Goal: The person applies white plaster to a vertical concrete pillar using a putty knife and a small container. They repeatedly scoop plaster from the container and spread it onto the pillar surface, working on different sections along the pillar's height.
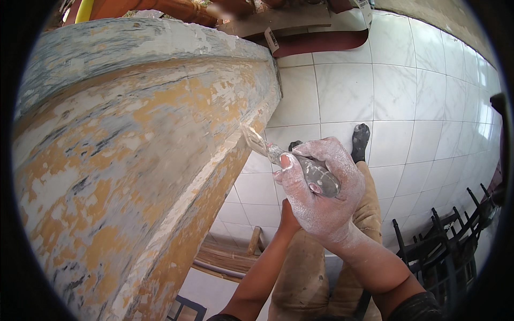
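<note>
My right hand [316, 211], coated in white dust, is closed round the grey handle of a putty knife [321, 179]. The knife's blade points up and left, its tip at the edge of a large panel [123, 144]. Yellow-tan, grey and white patches cover that panel, and a pale whitish strip [171, 224] runs along its near edge. Beyond the strip's upper end, a raised grey-blue border [144, 43] curves across. My left hand [289, 216] is below the right one, beside the panel; its fingers are mostly hidden, so their state cannot be told.
White tiles [342, 91] cover the floor, where my feet in dark socks [361, 140] stand. Dark red curved pieces [321, 43] lie at the top. Black metal furniture [444, 241] stands at the right. A brown wooden bench-like piece [227, 258] is below the panel.
</note>
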A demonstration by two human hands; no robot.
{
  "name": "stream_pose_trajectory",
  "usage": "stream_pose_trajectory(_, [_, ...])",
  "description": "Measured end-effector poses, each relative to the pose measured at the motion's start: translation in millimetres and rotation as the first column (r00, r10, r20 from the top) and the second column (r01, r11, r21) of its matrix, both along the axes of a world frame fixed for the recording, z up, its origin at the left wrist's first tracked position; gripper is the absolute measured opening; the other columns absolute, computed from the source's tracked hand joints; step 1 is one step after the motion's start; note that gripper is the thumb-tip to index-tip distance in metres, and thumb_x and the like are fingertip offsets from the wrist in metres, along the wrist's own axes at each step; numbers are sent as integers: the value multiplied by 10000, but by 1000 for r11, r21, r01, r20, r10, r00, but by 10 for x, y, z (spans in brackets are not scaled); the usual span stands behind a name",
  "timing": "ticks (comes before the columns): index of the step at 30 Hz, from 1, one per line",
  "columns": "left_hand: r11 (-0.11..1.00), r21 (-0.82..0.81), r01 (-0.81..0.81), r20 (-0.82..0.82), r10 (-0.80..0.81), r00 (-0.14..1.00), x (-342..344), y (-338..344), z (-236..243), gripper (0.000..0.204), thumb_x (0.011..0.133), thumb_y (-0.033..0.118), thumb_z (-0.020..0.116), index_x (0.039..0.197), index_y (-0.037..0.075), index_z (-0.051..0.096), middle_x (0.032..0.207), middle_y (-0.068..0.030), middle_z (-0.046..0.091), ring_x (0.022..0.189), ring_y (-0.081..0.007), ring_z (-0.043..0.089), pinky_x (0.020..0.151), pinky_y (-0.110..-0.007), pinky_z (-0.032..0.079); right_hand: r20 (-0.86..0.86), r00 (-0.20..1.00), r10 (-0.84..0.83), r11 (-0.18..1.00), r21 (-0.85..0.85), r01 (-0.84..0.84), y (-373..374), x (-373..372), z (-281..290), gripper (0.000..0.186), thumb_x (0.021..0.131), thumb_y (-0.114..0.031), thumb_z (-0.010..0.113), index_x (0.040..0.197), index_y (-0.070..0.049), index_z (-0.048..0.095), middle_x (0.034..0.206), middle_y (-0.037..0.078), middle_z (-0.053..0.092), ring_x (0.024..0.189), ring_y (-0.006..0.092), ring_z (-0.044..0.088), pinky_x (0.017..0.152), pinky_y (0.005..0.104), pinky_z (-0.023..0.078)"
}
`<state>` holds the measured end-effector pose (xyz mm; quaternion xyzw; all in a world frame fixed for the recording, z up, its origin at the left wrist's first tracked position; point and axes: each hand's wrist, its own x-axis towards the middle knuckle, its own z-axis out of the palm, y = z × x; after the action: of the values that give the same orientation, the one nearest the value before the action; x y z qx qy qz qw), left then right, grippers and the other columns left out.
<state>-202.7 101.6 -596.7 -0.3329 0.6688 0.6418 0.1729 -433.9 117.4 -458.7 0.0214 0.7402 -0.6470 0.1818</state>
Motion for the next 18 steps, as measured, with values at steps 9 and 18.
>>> stream_pose_trajectory(9, [1000,19,-8,6,8,1000,135,6,6,321,1027,134,717,1303,-29,703,1164,-161,773,1056,-191,726,917,-339,567,-316,937,150,989,55,-140,135,8,481,273,880,-76,830,1089,-24,663,943,123,737,803,241,714,684,372,572])
stream_pose_trajectory(18, [996,-82,31,25,-29,999,96,-129,207,323,1035,136,716,1310,-33,701,1183,-159,766,1075,-177,713,921,-331,568,-128,991,-32,999,12,34,627,84,634,224,958,-133,791,1075,3,658,915,110,710,811,202,715,729,355,592])
